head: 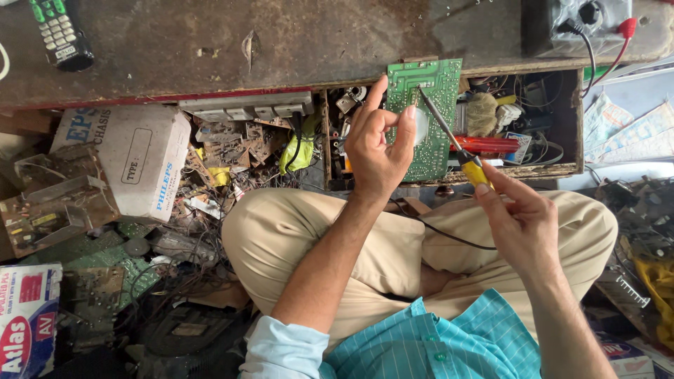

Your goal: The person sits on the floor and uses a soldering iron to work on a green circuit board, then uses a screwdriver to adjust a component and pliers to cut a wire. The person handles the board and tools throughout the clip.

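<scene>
Circuit board (433,105) over cluttered drawer (554,168), beneath worn workbench (281,42)

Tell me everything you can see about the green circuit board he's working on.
The green circuit board is a flat rectangle, its pale-traced solder side facing up. It leans over the open drawer at the workbench's front edge. The left hand touches its left edge, holding a small pale disc against it. The thin metal tip of a yellow-handled tool, held by the right hand, meets its upper middle.

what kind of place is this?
Probably a small electronics repair shop, worked from the floor. The left hand holds a green circuit board, the right hand a yellow-handled soldering iron, and an open drawer holds loose parts.
</scene>
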